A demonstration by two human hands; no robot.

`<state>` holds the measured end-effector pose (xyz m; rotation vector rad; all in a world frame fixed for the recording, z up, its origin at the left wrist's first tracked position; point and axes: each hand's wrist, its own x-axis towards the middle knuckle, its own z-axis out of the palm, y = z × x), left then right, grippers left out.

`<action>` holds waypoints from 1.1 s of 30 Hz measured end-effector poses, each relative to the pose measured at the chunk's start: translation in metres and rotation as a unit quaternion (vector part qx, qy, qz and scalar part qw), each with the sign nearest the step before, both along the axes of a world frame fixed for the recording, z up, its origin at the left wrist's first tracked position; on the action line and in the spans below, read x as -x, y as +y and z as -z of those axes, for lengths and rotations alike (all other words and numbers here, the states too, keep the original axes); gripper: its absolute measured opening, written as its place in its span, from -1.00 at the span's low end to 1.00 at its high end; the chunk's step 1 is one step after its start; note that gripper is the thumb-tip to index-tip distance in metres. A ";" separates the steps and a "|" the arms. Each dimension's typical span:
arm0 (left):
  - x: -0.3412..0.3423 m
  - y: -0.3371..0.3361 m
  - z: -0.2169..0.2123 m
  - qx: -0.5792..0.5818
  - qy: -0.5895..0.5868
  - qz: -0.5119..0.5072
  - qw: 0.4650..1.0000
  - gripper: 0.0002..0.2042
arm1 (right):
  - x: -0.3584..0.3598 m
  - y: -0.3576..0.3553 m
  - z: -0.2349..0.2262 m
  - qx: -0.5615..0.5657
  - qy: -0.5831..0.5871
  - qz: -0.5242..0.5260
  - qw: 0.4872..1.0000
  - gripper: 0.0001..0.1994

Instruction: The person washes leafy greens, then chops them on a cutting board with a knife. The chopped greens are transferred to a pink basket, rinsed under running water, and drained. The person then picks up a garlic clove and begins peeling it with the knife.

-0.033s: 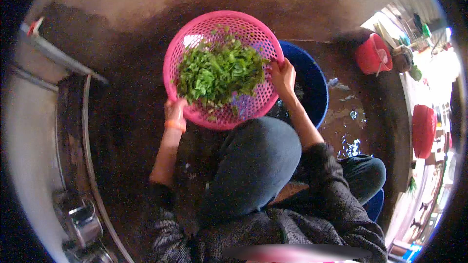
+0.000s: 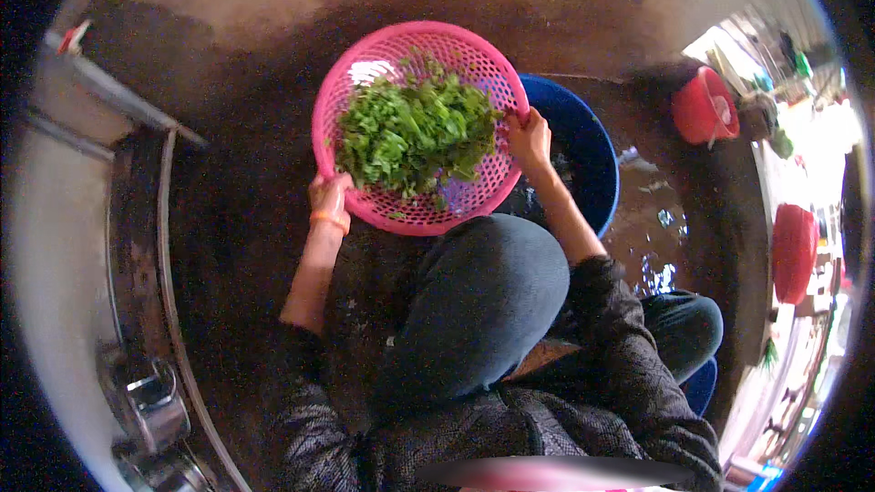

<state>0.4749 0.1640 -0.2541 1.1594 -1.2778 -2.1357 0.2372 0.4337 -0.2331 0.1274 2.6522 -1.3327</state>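
Containing a loose heap of cut green leaves, the round pink basket is held over the dark floor, ahead of the person's raised knee. Beside it, and partly covered by its right rim, stands a deep blue tub; the tub's interior is dark, with small glints and bits that are too indistinct to identify. At upper right, a red bucket holds something pale.

The basket's mouth faces upward, toward the viewer; being circular, it shows no long axis. The leaf heap is broadest from side to side.

The left hand, an orange band at its wrist, clasps the lower left rim; the right hand clasps the right rim. Fingers beneath the rim are hidden, so their exact placement cannot be told.

Materials: perforated, plastic-looking basket wall; thin, ruffled leaves; smooth, dark floor, wet and reflective right of the tub; shiny metal pot at lower left.
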 end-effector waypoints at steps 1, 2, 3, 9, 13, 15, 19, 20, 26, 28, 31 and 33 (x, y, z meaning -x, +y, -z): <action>-0.003 -0.005 0.002 0.027 0.030 0.018 0.999 -0.77 | 0.000 -0.006 0.000 -0.018 0.031 -0.032 0.999 -0.66; -0.010 -0.007 0.001 0.040 0.080 0.029 0.996 -0.80 | 0.005 -0.008 -0.008 0.068 0.069 -0.090 0.991 -0.66; -0.015 -0.011 0.004 0.036 0.039 -0.001 0.999 -0.79 | 0.009 -0.010 -0.011 0.130 0.098 -0.124 0.979 -0.65; -0.093 -0.037 -0.018 -0.142 0.102 -0.115 0.978 -0.66 | 0.053 0.049 0.002 0.262 -0.130 -0.085 0.952 -0.59; -0.179 -0.105 -0.065 0.036 0.090 -0.247 0.964 -0.69 | 0.067 0.125 0.077 -0.109 -0.101 -0.302 0.942 -0.65; -0.217 -0.147 -0.084 0.029 0.062 -0.364 0.929 -0.72 | 0.073 0.162 0.103 -0.257 0.063 -0.400 0.878 -0.67; -0.268 -0.202 -0.080 0.066 0.037 -0.396 0.915 -0.69 | 0.073 0.207 0.121 -0.029 -0.173 -0.063 0.982 -0.70; -0.270 -0.213 -0.078 0.095 0.002 -0.381 0.920 -0.68 | 0.072 0.212 0.119 -0.047 -0.148 -0.088 0.984 -0.71; -0.199 -0.256 -0.086 0.101 0.084 -0.385 0.914 -0.60 | 0.053 0.228 0.084 -0.189 -0.030 -0.066 0.979 -0.61; -0.158 -0.247 -0.074 0.106 0.105 -0.340 0.928 -0.57 | 0.042 0.236 0.068 -0.206 0.029 0.016 0.978 -0.62; -0.090 -0.193 -0.020 0.144 0.033 -0.139 0.979 -0.57 | 0.026 0.256 0.048 -0.225 0.109 0.057 0.967 -0.60; -0.039 -0.129 0.015 0.238 0.046 0.118 0.963 -0.56 | 0.016 0.277 0.032 -0.236 0.071 0.054 0.968 -0.60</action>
